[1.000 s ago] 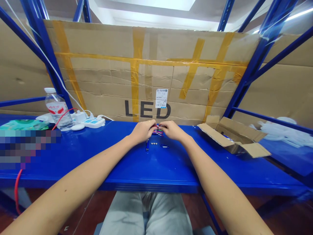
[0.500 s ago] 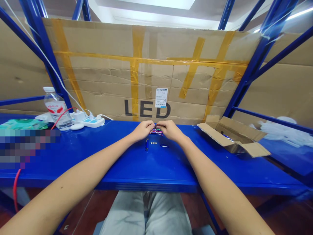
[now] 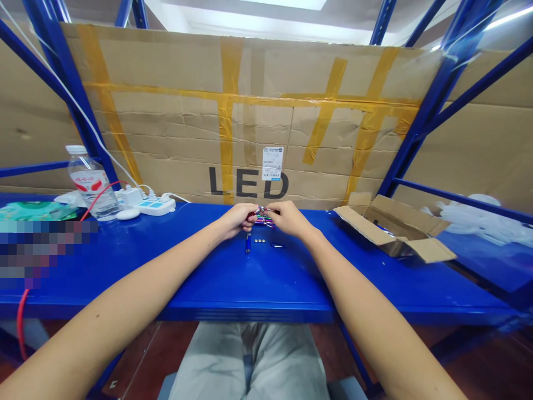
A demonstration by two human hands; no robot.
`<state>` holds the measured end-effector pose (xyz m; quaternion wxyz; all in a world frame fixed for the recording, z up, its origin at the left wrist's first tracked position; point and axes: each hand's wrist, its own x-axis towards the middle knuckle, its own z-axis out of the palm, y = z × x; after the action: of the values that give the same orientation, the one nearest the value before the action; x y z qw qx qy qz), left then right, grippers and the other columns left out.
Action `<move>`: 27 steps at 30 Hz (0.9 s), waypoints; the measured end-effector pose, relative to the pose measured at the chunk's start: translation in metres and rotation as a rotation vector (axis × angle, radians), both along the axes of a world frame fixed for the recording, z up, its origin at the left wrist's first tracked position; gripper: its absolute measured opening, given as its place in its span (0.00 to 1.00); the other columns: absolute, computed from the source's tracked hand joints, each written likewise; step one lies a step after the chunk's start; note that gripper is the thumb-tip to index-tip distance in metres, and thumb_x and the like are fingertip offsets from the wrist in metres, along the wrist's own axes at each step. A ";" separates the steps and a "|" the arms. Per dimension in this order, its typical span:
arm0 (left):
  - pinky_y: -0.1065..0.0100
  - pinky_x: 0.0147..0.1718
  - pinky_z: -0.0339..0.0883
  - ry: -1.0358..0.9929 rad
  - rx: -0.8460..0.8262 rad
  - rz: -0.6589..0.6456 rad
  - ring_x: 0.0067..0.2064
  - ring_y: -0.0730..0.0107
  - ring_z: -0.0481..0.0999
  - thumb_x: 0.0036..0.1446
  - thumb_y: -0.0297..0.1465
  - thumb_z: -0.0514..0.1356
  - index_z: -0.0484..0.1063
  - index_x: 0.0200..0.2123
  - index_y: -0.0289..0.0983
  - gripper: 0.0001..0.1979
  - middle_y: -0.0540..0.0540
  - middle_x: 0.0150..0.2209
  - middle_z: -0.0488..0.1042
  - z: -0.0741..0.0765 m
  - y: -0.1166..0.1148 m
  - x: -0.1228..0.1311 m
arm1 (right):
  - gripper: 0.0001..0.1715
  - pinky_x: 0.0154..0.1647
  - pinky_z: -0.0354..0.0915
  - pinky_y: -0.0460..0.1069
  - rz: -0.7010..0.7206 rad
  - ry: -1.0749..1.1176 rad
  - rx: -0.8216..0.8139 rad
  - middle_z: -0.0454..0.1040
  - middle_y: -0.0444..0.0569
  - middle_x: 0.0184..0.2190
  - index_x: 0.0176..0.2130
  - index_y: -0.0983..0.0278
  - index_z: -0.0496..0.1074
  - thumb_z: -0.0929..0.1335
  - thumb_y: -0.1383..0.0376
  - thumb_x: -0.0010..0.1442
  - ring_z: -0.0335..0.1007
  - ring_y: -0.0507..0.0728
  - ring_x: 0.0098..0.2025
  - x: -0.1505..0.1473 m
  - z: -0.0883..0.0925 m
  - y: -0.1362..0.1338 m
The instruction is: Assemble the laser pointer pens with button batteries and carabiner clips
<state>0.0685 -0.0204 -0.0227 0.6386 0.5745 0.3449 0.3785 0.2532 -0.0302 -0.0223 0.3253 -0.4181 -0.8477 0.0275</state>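
My left hand is closed around a small dark red tube with a silver end, perhaps a mini flashlight. My right hand pinches a thin dark red piece at that silver end; it looks like a carabiner clip, partly hidden by the fingers. Behind and below my fingertips lies a bunch of shiny coloured metal tubes, partly covered by the hands. Nearer to me, a blue tube lies on the table, beside a short row of silver button cells and a blue carabiner clip.
An open cardboard box stands at the right on the blue table. Left are a water bottle, a power strip, a white oval object and a red cable. A large cardboard panel closes off the back.
My left hand has turned and dropped slightly, so the tube's silver end now shows between the hands. The view has shifted a little; the parts on the table stay put.
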 end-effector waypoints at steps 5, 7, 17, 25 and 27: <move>0.75 0.17 0.41 0.015 0.018 0.043 0.16 0.82 0.48 0.59 0.29 0.56 0.68 0.34 0.36 0.03 0.57 0.19 0.54 0.001 0.010 -0.004 | 0.17 0.29 0.48 0.47 -0.080 0.023 0.023 0.69 0.45 0.22 0.24 0.66 0.70 0.63 0.64 0.63 0.56 0.50 0.26 0.004 0.005 -0.001; 0.74 0.18 0.43 0.107 0.089 0.072 0.17 0.81 0.51 0.58 0.31 0.56 0.70 0.34 0.37 0.04 0.56 0.20 0.58 0.000 0.014 -0.005 | 0.17 0.28 0.47 0.47 -0.112 0.009 0.001 0.68 0.45 0.21 0.23 0.66 0.69 0.63 0.64 0.62 0.54 0.50 0.26 0.006 0.006 -0.001; 0.66 0.36 0.62 1.157 1.138 -0.042 0.39 0.61 0.75 0.60 0.31 0.55 0.76 0.38 0.40 0.09 0.44 0.38 0.78 -0.013 0.024 -0.011 | 0.17 0.28 0.45 0.48 -0.094 -0.062 -0.056 0.66 0.44 0.19 0.21 0.66 0.67 0.63 0.64 0.60 0.54 0.50 0.25 0.009 0.002 0.006; 0.68 0.35 0.62 1.199 1.264 -0.174 0.37 0.62 0.75 0.54 0.23 0.57 0.77 0.31 0.39 0.10 0.44 0.32 0.77 -0.013 0.025 0.000 | 0.16 0.28 0.47 0.48 -0.085 -0.094 -0.073 0.69 0.45 0.20 0.24 0.67 0.72 0.63 0.65 0.60 0.55 0.50 0.25 0.010 -0.002 0.010; 0.67 0.34 0.61 1.206 1.271 -0.178 0.36 0.62 0.74 0.54 0.22 0.57 0.77 0.31 0.39 0.10 0.44 0.31 0.77 -0.013 0.024 0.002 | 0.16 0.28 0.47 0.48 -0.097 -0.100 -0.080 0.71 0.45 0.21 0.25 0.67 0.73 0.63 0.65 0.60 0.56 0.50 0.25 0.010 -0.001 0.010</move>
<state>0.0710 0.0040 -0.0360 -0.0657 0.9479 0.3015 0.0798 0.2636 -0.0206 -0.0237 0.2665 -0.4719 -0.8400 0.0245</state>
